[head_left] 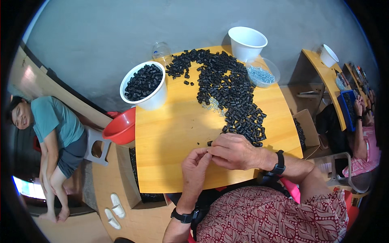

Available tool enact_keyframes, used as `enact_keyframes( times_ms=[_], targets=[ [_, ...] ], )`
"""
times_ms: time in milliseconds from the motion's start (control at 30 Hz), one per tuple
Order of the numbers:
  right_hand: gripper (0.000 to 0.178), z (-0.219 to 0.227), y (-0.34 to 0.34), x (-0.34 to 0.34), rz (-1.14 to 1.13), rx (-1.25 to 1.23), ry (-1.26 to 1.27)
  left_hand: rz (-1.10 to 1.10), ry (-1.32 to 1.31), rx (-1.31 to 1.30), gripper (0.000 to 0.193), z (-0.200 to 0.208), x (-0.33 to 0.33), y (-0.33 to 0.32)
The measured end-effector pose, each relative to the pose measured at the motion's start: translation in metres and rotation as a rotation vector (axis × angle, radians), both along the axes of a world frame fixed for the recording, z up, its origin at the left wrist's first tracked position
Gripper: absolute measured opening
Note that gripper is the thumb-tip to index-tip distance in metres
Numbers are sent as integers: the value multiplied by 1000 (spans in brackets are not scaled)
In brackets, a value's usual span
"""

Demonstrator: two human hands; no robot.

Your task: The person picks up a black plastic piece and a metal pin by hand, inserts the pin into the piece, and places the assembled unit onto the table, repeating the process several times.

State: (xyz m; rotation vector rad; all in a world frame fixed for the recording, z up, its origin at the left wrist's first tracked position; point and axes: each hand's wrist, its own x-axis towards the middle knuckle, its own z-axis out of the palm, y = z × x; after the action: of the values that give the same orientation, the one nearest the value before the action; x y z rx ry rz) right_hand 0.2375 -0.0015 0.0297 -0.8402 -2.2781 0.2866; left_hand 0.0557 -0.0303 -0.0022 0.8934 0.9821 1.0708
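Over the front part of the yellow wooden table [162, 162], my left hand [193, 167] and my right hand [235, 150] meet, fingertips touching. Both are closed in a pinch; whatever lies between the fingers is too small and covered to make out. One short black cylindrical piece [209, 143] shows beside my right fingers. Just beyond that hand, a long heap of similar black pieces [227, 81] curves to the table's far side. Small silver screw-like parts [214, 106] lie in a little pile at the heap's left edge.
Around the heap stand a white bucket [162, 95] of black pieces, another white bucket [247, 50], a clear tub [267, 83] of silver parts and a clear container [162, 49]. A red basin [119, 131] and cardboard boxes [310, 131] flank the table. People sit left and right.
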Motion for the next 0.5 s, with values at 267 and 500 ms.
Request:
enact_keyframes(
  times_ms=[267, 500],
  targets=[
    [9, 12, 50, 13, 57, -211, -2, 102, 124, 153, 13, -8, -8, 4],
    [10, -1, 119, 20, -219, -130, -162, 167, 198, 177, 11, -7, -11, 8]
  ],
)
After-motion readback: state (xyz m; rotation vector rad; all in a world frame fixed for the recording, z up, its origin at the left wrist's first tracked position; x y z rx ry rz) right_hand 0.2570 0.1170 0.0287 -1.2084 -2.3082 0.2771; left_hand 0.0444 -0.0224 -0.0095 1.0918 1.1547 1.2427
